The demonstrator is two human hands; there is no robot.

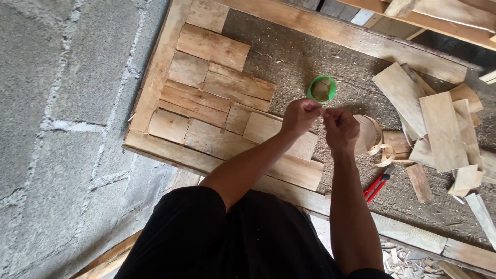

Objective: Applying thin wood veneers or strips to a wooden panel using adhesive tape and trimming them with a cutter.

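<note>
The left hand [300, 115] and the right hand [340, 127] are meeting over the sawdust-strewn board, fingers of both pinched together around something too small to make out; whether it joins the curled wood strip is not clear. Just beyond the knuckles a green plastic cup [322, 89] is sitting on the gritty, chip-flecked surface, its round mouth showing a pale tan inside. Beside the right hand a thin veneer strip [373, 140] is curling into a loose pale loop. Near the right forearm a red-handled cutter [378, 185] is lying on the sawdust.

To the left, rough rectangular wood pieces [217, 98] are lying flat and edge to edge like a patchwork inside a plank frame [160, 67], their grain coarse and reddish-brown. To the right, a loose pile of offcuts [442, 129], paler and smoother, is overlapping at odd angles. A grey concrete block wall [57, 103] with whitish mortar lines is filling the left side.
</note>
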